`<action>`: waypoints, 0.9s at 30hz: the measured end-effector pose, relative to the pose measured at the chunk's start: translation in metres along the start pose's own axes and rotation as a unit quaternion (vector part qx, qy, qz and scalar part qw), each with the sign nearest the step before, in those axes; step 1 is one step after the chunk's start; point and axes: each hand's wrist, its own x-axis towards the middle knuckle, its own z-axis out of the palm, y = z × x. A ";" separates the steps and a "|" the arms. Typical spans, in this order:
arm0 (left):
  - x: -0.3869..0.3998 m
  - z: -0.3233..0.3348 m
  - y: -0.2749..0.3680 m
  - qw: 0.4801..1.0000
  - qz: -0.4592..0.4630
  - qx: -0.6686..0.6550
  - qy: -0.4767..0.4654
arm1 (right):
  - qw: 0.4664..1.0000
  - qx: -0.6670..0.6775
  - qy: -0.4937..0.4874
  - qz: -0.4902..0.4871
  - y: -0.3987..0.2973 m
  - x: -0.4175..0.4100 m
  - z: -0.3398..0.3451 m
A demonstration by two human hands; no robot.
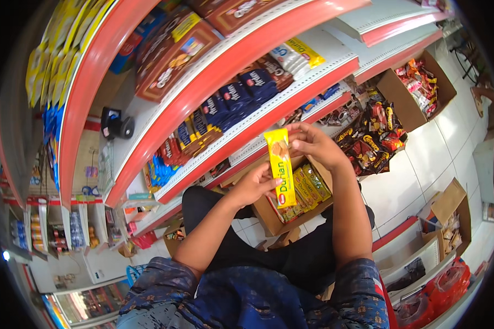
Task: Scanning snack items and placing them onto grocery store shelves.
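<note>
A yellow biscuit packet (280, 168) with a durian label is held upright over an open cardboard box (270, 224). My left hand (257, 184) grips its lower part, thumb on the front. At its upper right edge is my right hand (308, 142), fingers curled; how firmly they hold it is hidden behind the packet. Inside the box lie several similar yellow packets (306, 187). On the shelf above, white and yellow packets (297, 55) lie at the right end of a row of dark blue packets (230, 96).
Red-edged shelves (247, 131) curve across the front. Black snack bags (368, 140) are piled right of my right arm, with a cardboard box of sweets (415, 88) beyond. A black handheld scanner (117, 124) rests on the left shelf. My knees flank the cardboard box.
</note>
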 end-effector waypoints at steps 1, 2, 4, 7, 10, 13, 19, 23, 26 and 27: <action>0.012 0.006 0.012 1.000 -0.004 0.004 -0.006 | 0.999 0.038 -0.008 -0.020 -0.004 -0.007 -0.011; 0.024 0.013 0.025 0.999 0.034 -0.014 0.018 | 0.999 0.026 -0.007 -0.022 -0.009 -0.014 -0.025; 0.043 0.027 0.054 0.994 0.086 -0.017 0.064 | 1.000 -0.012 0.005 -0.021 -0.019 -0.030 -0.045; 0.081 0.045 0.090 0.986 0.147 -0.005 0.084 | 1.000 -0.012 0.007 -0.004 -0.028 -0.045 -0.064; 0.118 0.062 0.112 0.978 0.185 0.017 0.091 | 0.996 -0.022 0.088 0.009 -0.038 -0.050 -0.067; 0.147 0.078 0.135 0.973 0.213 0.036 0.084 | 0.971 0.002 0.217 -0.102 -0.044 -0.050 -0.068; 0.179 0.082 0.181 0.947 0.254 0.167 0.101 | 0.928 0.085 0.309 -0.188 -0.051 -0.042 -0.074; 0.161 0.081 0.203 0.804 0.201 0.532 0.177 | 0.913 0.079 0.348 -0.198 -0.044 -0.033 -0.089; 0.140 0.078 0.209 0.759 0.230 0.558 0.246 | 0.910 0.078 0.360 -0.190 -0.040 -0.018 -0.096; 0.135 0.072 0.211 0.729 0.226 0.583 0.278 | 0.912 0.082 0.356 -0.186 -0.037 -0.011 -0.096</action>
